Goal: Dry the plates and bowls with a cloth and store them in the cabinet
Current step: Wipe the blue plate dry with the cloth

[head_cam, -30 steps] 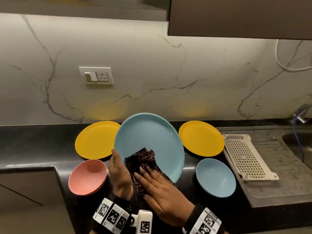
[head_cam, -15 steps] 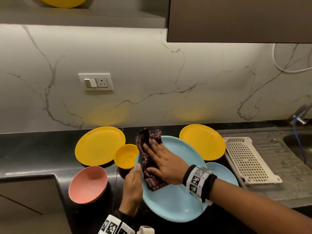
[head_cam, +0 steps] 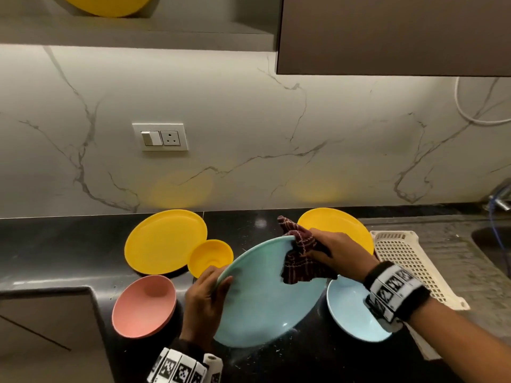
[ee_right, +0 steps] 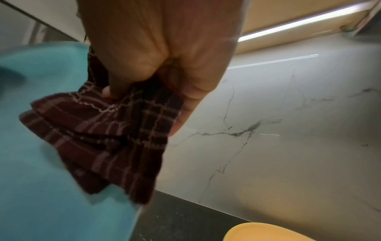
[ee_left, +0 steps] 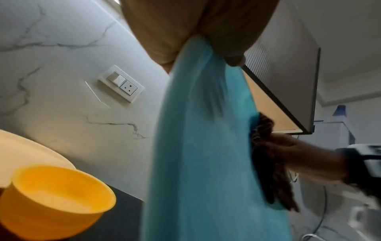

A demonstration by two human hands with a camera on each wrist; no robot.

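Note:
I hold a large light-blue plate [head_cam: 260,294] tilted above the black counter [head_cam: 55,244]. My left hand [head_cam: 206,297] grips its left rim, thumb on the upper face. My right hand [head_cam: 336,254] pinches a dark maroon checked cloth [head_cam: 300,258] against the plate's far right rim. The left wrist view shows the blue plate [ee_left: 198,146] edge-on with the cloth [ee_left: 266,146] on its right side. In the right wrist view the cloth [ee_right: 107,135] hangs from my fingers [ee_right: 183,104] over the plate [ee_right: 41,146].
On the counter lie two yellow plates [head_cam: 166,241] [head_cam: 331,225], a small yellow bowl [head_cam: 211,255], a pink bowl [head_cam: 145,305] and a light-blue bowl [head_cam: 351,313]. A cream perforated tray [head_cam: 406,261] sits by the sink. A cabinet door [head_cam: 387,34] hangs above; a yellow plate [head_cam: 110,4] stands on the open shelf.
The plate has been tipped from lying nearly flat to a steep slant. My right hand slid the cloth from the plate's middle to its far right rim, uncovering the light-blue bowl.

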